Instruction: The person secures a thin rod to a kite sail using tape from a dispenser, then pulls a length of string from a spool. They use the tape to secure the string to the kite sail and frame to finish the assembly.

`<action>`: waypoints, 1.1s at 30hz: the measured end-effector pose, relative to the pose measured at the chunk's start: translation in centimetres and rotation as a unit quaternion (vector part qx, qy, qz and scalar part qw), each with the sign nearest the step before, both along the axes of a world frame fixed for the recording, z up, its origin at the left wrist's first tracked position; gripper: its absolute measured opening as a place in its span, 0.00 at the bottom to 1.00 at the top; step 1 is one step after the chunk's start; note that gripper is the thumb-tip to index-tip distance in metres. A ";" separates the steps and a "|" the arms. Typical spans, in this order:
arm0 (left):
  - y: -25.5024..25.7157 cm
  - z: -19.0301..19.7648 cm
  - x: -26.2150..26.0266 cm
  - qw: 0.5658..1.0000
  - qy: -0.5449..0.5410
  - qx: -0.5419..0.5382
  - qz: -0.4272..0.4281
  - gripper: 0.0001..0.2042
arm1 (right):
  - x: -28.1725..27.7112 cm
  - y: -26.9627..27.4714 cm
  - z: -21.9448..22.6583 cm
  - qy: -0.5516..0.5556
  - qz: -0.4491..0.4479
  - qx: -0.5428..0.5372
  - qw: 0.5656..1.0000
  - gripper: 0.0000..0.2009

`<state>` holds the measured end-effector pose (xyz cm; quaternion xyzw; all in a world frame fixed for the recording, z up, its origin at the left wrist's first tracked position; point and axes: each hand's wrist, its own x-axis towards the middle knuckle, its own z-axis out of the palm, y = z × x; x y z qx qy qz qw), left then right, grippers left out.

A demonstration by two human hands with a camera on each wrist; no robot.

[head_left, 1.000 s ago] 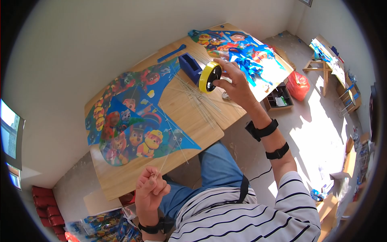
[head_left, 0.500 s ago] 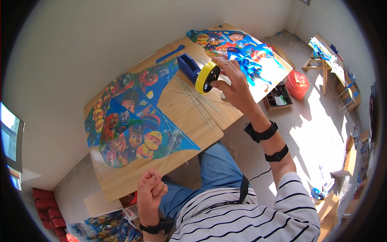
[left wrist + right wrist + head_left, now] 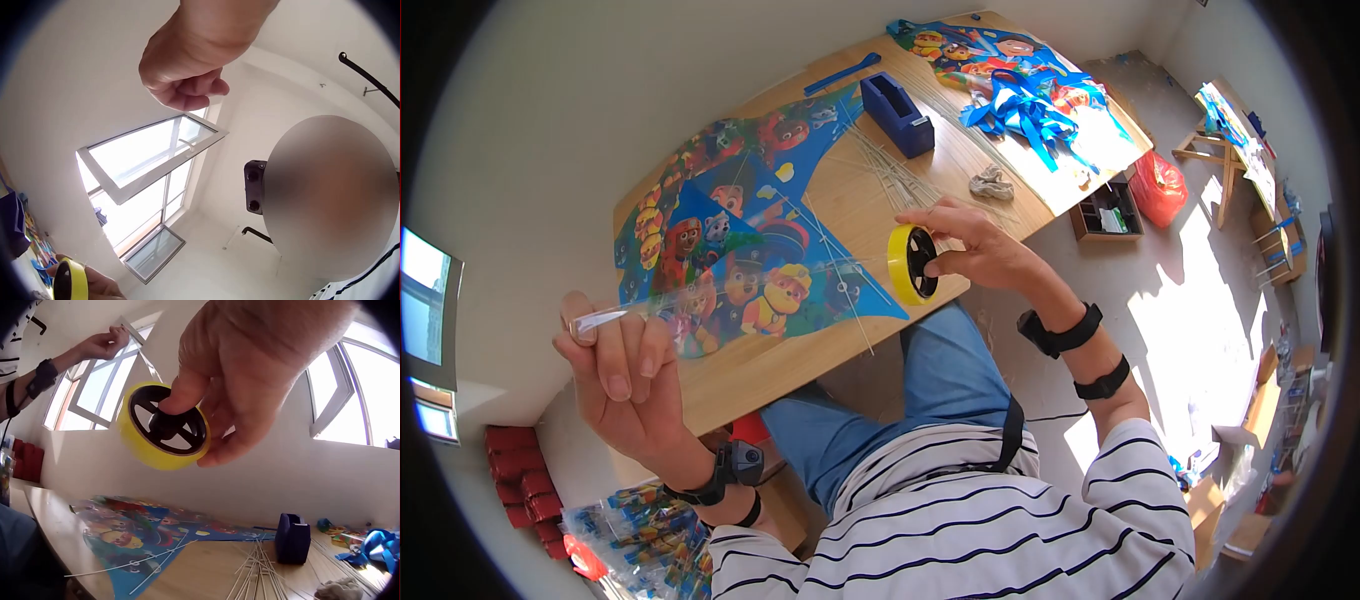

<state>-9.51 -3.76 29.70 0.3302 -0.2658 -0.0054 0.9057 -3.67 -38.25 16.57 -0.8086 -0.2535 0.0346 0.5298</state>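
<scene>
Right hand (image 3: 990, 250): fingers and thumb grip the roll of tape (image 3: 900, 266), thumb on its black core. Left hand (image 3: 630, 375): thumb and forefinger pinch the end of a clear strip (image 3: 690, 296); other fingers bent. Strip runs straight from the left fingertips to the roll in the right fingers. Printed sheet (image 3: 730, 250) lies on the table (image 3: 850, 230), beyond the left fingers. Thin sticks (image 3: 256, 569), crumpled cloth (image 3: 991, 183) and blue tape holder (image 3: 897, 115): all beyond the right fingers, holder farthest.
</scene>
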 end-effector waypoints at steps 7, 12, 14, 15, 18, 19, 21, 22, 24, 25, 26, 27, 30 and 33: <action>-0.6 2.9 5.9 1.000 -0.004 -0.006 -0.015 0.06 | -2.8 2.0 -0.2 0.087 0.121 0.083 0.985 0.32; -1.0 1.5 11.3 0.998 0.050 -0.011 -0.024 0.07 | -4.3 3.4 0.3 0.127 0.191 0.147 0.962 0.31; -1.4 0.4 13.0 0.997 0.071 -0.006 -0.024 0.08 | -4.6 3.9 0.2 0.142 0.215 0.169 0.951 0.33; -1.5 -0.3 13.7 0.997 0.076 0.002 -0.017 0.08 | -4.7 4.0 0.2 0.149 0.227 0.179 0.946 0.33; -2.2 -2.0 15.0 0.993 0.120 0.018 0.017 0.07 | -5.1 4.5 0.5 0.183 0.237 0.185 0.936 0.40; -2.5 -2.6 15.3 0.990 0.139 0.023 0.031 0.07 | -5.3 4.7 0.8 0.213 0.230 0.213 0.925 0.44; -2.8 -4.2 16.0 0.987 0.158 0.032 0.028 0.07 | -5.7 5.2 1.6 0.270 0.216 0.267 0.899 0.53; -2.9 -5.0 16.4 0.983 0.178 0.035 0.035 0.07 | -5.6 5.3 1.8 0.265 0.221 0.266 0.900 0.55; -2.9 -6.8 17.2 0.976 0.211 0.037 0.029 0.07 | -5.3 5.6 2.0 0.255 0.231 0.264 0.901 0.60; -2.9 -7.6 17.3 0.973 0.226 0.036 0.030 0.07 | -5.3 5.6 2.1 0.247 0.232 0.261 0.904 0.59; -3.1 -8.4 17.5 0.969 0.241 0.036 0.031 0.07 | -5.3 5.7 2.1 0.238 0.233 0.258 0.907 0.58; -3.3 -8.9 17.4 0.965 0.256 0.036 0.033 0.07 | -5.3 5.7 2.1 0.228 0.234 0.254 0.910 0.58; -3.6 -10.4 17.0 0.949 0.308 0.050 0.047 0.06 | -5.4 5.9 2.1 0.229 0.226 0.247 0.914 0.57; -4.1 -11.9 16.3 0.932 0.350 0.070 0.057 0.06 | -5.4 6.2 2.1 0.214 0.221 0.225 0.924 0.57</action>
